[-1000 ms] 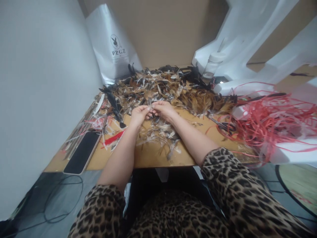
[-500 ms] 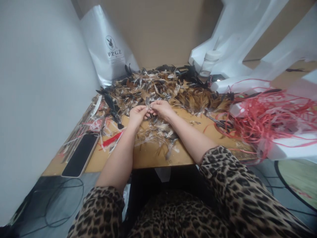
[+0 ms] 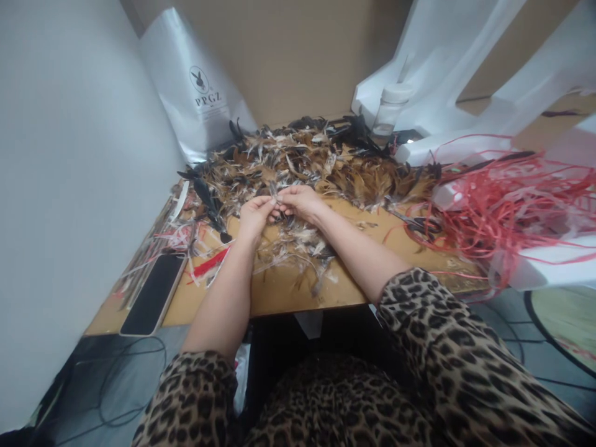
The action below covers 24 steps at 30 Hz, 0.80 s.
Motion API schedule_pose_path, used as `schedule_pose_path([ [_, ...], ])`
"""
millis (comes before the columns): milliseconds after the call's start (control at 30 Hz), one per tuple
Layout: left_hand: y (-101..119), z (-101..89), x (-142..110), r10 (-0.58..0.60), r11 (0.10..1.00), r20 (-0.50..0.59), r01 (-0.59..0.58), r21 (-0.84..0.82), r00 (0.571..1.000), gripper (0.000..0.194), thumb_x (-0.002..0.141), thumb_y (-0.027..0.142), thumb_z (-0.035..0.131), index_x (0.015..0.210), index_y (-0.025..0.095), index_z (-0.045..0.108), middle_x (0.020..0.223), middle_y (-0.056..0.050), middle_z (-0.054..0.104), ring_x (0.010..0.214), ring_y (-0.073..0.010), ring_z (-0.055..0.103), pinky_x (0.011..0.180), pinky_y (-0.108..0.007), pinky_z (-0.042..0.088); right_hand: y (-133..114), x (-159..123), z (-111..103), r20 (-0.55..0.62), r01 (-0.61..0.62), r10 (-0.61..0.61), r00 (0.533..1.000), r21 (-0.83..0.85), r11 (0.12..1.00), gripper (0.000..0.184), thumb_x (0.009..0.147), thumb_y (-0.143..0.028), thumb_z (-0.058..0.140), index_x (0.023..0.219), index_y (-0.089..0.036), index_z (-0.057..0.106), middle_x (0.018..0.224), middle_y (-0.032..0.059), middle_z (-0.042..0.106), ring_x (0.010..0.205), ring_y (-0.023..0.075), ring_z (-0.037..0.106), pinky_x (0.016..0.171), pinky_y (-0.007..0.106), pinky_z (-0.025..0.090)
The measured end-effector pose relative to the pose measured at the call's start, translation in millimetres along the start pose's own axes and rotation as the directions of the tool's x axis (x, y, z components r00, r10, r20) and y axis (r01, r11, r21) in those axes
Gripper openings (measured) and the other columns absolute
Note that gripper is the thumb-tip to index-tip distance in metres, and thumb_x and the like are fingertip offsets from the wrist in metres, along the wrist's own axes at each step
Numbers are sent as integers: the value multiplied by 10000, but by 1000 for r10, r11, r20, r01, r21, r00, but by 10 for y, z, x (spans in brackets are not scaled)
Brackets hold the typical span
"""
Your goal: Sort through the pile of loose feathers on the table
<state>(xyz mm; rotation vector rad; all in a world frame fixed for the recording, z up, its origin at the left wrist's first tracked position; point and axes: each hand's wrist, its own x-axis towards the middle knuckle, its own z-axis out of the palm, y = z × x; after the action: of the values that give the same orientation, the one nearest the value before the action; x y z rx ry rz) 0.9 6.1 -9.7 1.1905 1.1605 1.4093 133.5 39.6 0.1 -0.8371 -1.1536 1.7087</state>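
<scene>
My left hand (image 3: 257,215) and my right hand (image 3: 300,202) meet over the middle of the table, fingertips nearly touching. Both are closed in a pinch on a small greyish-brown feather (image 3: 273,188), whose tip sticks up between them. Its lower end is hidden by my fingers. Just beyond my hands spreads a wide heap of brown, black and whitish feathers (image 3: 298,155). Below them on the tabletop lies a looser scatter of pale, wispy feathers (image 3: 305,248).
A phone (image 3: 153,295) lies at the table's left edge, near a red strip (image 3: 210,262). Scissors (image 3: 419,226) rest on the right, beside tangled red plastic ribbon (image 3: 507,211). A lidded jar (image 3: 392,110) and a silver-white bag (image 3: 200,93) stand at the back.
The view has shifted slightly. Both hands stay together at the same place, with a small change in the fingers; the feather's tip now shows less above them.
</scene>
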Motion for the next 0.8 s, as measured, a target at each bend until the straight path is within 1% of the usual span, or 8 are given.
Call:
schedule_pose_path([
  [133, 7, 5, -9, -21, 1000, -4, 21, -13, 1000, 260, 619, 308, 678, 781, 113, 621, 650, -34, 645, 511, -63, 560, 448, -149, 391, -17, -5, -10, -7, -6, 6, 1000, -13, 1000, 64, 663, -128, 659, 687, -107, 603, 544, 21, 632, 454, 68, 562, 410, 134, 452],
  [300, 14, 2, -14, -20, 999, 10, 21, -50, 1000, 257, 619, 314, 685, 776, 117, 632, 664, -30, 646, 513, -61, 563, 444, -147, 397, -16, 4, -43, 19, -24, 25, 1000, -34, 999, 72, 654, -135, 668, 687, -102, 613, 540, 16, 628, 450, 61, 552, 409, 130, 446],
  [433, 34, -6, -24, -60, 993, 24, 62, -96, 998, 246, 612, 310, 695, 764, 126, 638, 690, -28, 648, 524, -55, 567, 443, -139, 401, 19, 26, -60, 34, 15, -14, 999, -31, 999, 120, 614, -155, 701, 653, -103, 600, 501, -9, 598, 411, 34, 499, 380, 112, 401],
  [567, 46, -16, -30, -110, 983, 32, 114, -146, 993, 264, 591, 295, 716, 777, 126, 634, 695, -29, 649, 543, -56, 582, 453, -134, 409, 59, 57, -66, 26, 50, -49, 998, -25, 998, 188, 576, -173, 731, 668, -110, 580, 488, -21, 589, 407, 37, 497, 366, 113, 379],
  [667, 50, -25, -29, -128, 977, 62, 137, -165, 990, 272, 587, 284, 722, 783, 120, 629, 693, -31, 648, 549, -55, 584, 464, -133, 415, 65, 61, -68, 41, 48, -48, 998, -11, 999, 205, 578, -173, 732, 687, -113, 569, 510, -16, 605, 417, 41, 515, 374, 114, 390],
  [800, 46, -36, -23, -132, 975, 80, 144, -169, 988, 238, 602, 272, 711, 767, 120, 631, 655, -27, 643, 529, -49, 572, 465, -129, 414, 38, 35, -61, 38, 24, -23, 999, -12, 1000, 190, 602, -149, 715, 699, -121, 554, 535, -2, 626, 465, 69, 570, 411, 133, 447],
])
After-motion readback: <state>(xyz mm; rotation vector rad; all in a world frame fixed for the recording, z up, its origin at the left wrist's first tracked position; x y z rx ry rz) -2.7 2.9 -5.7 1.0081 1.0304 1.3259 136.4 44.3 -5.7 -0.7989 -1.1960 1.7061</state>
